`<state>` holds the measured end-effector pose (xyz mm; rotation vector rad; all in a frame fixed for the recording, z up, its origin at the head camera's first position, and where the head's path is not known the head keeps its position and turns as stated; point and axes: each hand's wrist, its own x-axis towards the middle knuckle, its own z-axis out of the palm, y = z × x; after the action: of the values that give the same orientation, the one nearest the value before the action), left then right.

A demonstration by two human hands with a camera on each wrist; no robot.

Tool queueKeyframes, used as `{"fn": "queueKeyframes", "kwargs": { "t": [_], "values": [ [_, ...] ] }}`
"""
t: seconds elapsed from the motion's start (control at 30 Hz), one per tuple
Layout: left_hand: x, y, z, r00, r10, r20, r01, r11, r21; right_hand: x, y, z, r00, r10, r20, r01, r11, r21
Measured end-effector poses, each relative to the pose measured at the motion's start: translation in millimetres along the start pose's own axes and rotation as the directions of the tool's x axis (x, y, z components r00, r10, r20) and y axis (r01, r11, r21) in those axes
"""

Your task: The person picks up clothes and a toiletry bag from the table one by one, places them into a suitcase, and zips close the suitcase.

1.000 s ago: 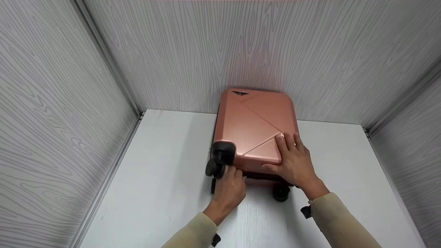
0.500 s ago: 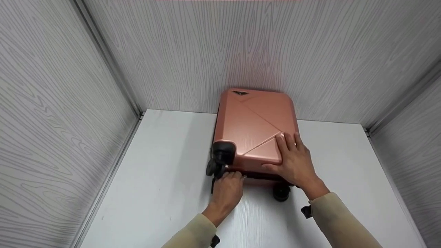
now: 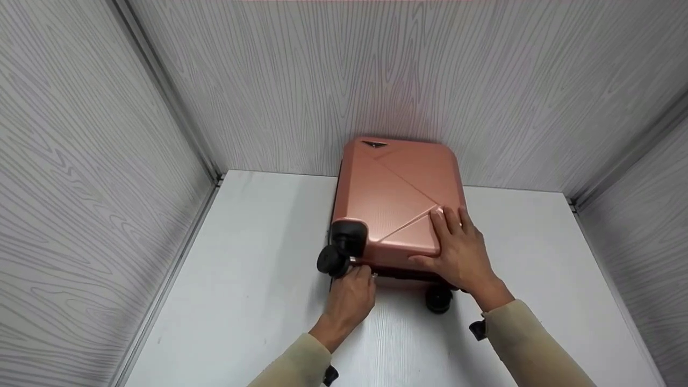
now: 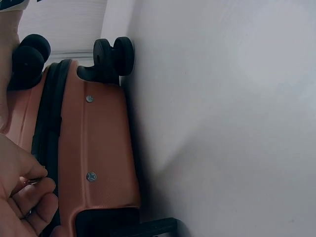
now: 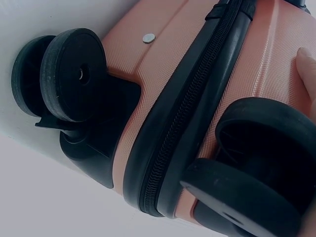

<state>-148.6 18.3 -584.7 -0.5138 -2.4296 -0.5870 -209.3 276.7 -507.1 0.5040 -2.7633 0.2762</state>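
Note:
A rose-pink hard-shell suitcase (image 3: 398, 183) lies flat on the white surface, its wheeled end towards me. At that end, near the left front corner, my left hand (image 3: 350, 295) has curled fingers at the seam. In the left wrist view, its thumb and forefinger pinch a small metal zipper pull (image 4: 32, 181) beside the black zipper band (image 4: 48, 118). My right hand (image 3: 459, 252) rests with spread, straight fingers on the lid's right front corner. Closed zipper teeth (image 5: 185, 106) show in the right wrist view.
Black twin wheels stick out at the suitcase corners, among them the left front wheel (image 3: 334, 260) right beside my left hand and a lower right wheel (image 3: 438, 299). The back wall (image 3: 285, 97) stands behind the suitcase. Side walls flank the white surface (image 3: 258, 258).
My left hand has shifted a little left and down along the seam, towards the left corner. The left front wheel has swivelled slightly. My right hand has stayed in place.

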Motion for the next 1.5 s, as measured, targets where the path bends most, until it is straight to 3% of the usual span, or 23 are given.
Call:
{"fn": "queueKeyframes", "kwargs": {
  "t": [0.2,0.47,0.73,0.93,1.1,1.27,1.5],
  "values": [
    [-3.1,-5.5,-3.1,0.999,-0.031,0.017,0.031,0.999,-0.017,-0.7,0.2,0.6,1.000,0.005,0.017,-0.005,1.000,0.006],
    [-6.4,-14.6,-2.6,1.000,0.011,-0.019,-0.010,0.998,0.057,-0.3,1.1,0.5,1.000,-0.007,0.006,0.006,1.000,0.005],
    [-8.7,-18.4,-2.6,1.000,-0.022,-0.010,0.021,0.998,-0.059,0.6,0.4,-0.1,1.000,-0.002,0.026,0.002,1.000,0.011],
    [-8.5,-17.2,-2.7,0.999,-0.033,-0.005,0.032,0.998,-0.062,-0.6,1.4,-2.8,0.998,0.014,0.059,-0.017,0.999,0.043],
    [-7.5,-16.6,-2.1,1.000,-0.018,-0.014,0.017,0.998,-0.064,-2.7,0.1,-7.5,0.992,0.082,0.096,-0.092,0.990,0.108],
    [-8.1,-17.1,-0.5,0.999,-0.013,-0.034,0.011,0.997,-0.079,-2.9,-2.9,-13.2,0.969,0.172,0.178,-0.203,0.964,0.170],
    [-8.3,-16.4,1.8,0.998,-0.007,-0.069,-0.002,0.992,-0.122,-3.4,-1.5,-11.3,0.974,0.167,0.155,-0.191,0.969,0.159]
  ]
}}
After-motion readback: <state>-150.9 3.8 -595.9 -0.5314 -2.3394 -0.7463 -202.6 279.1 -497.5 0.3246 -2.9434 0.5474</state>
